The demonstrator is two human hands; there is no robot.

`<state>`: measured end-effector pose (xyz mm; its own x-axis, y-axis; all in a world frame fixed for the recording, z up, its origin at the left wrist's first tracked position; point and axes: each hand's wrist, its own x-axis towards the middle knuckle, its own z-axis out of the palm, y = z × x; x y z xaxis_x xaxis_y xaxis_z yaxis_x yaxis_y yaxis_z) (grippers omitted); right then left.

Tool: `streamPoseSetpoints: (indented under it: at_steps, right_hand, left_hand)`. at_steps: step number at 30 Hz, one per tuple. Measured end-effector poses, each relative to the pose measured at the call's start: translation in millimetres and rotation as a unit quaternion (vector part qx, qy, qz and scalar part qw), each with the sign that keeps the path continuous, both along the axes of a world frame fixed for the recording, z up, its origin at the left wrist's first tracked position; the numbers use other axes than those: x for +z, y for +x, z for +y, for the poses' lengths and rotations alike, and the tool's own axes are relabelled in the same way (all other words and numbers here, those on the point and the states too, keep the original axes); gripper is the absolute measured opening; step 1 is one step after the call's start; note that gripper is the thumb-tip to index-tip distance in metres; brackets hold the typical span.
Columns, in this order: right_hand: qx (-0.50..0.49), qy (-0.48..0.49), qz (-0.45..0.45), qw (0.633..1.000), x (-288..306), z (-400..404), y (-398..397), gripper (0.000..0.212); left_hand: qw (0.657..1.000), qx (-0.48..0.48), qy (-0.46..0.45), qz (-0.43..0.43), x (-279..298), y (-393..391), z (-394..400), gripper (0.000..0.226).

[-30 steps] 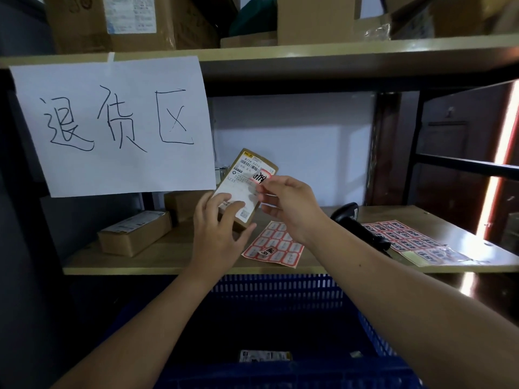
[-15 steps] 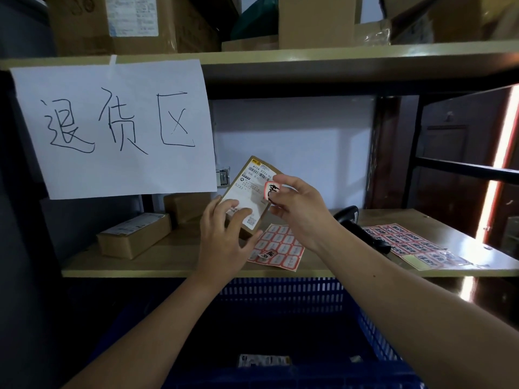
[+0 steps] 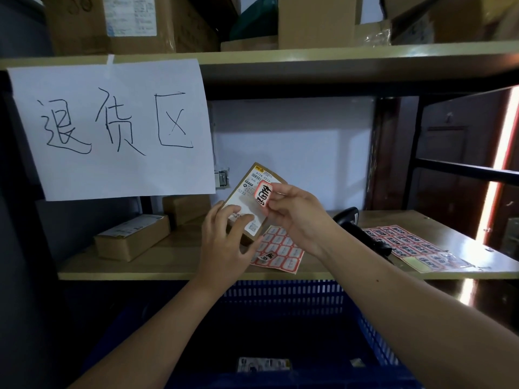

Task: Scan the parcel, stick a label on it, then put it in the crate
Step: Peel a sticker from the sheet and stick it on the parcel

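Observation:
My left hand (image 3: 224,242) grips the lower edge of a small brown parcel (image 3: 250,203) with a white shipping label, held tilted above the wooden shelf (image 3: 168,259). My right hand (image 3: 297,211) pinches a red-and-white sticker label (image 3: 263,194) against the parcel's upper right face. A sheet of red stickers (image 3: 283,252) lies on the shelf right under the parcel. The black barcode scanner (image 3: 362,234) rests on the shelf behind my right forearm. The blue crate (image 3: 297,299) stands below the shelf, and a labelled parcel (image 3: 264,364) lies on its floor.
A brown box (image 3: 132,237) and a smaller box (image 3: 186,207) sit at the shelf's left. More sticker sheets (image 3: 407,245) lie at the right. A handwritten paper sign (image 3: 112,130) hangs from the upper shelf, which carries cardboard boxes (image 3: 129,21).
The sticker in my right hand has come down flatter onto the parcel's face. The parcel and both hands sit slightly lower in view.

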<state>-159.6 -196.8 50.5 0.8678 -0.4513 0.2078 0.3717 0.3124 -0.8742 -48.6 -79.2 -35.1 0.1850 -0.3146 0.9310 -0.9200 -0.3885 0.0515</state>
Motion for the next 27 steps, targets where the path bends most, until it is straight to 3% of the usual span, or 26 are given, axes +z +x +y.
streamPoseSetpoints:
  at_steps: [7, 15, 27]
  right_hand:
    - [0.011, -0.023, 0.000, 1.000, -2.0, 1.6, -3.6, 0.015]
    - [0.031, -0.055, -0.002, 0.998, -6.5, -1.6, -7.3, 0.021]
    - [-0.024, -0.124, 0.009, 0.992, -12.3, -2.6, -8.9, 0.030]
  left_hand:
    - [1.000, -0.012, -0.003, -0.011, 0.0, 1.8, 0.0, 0.042]
    - [1.000, -0.011, 0.009, -0.008, -3.6, 0.9, -1.7, 0.042]
    - [0.999, -0.011, 0.026, 0.014, -6.8, -3.3, -5.9, 0.044]
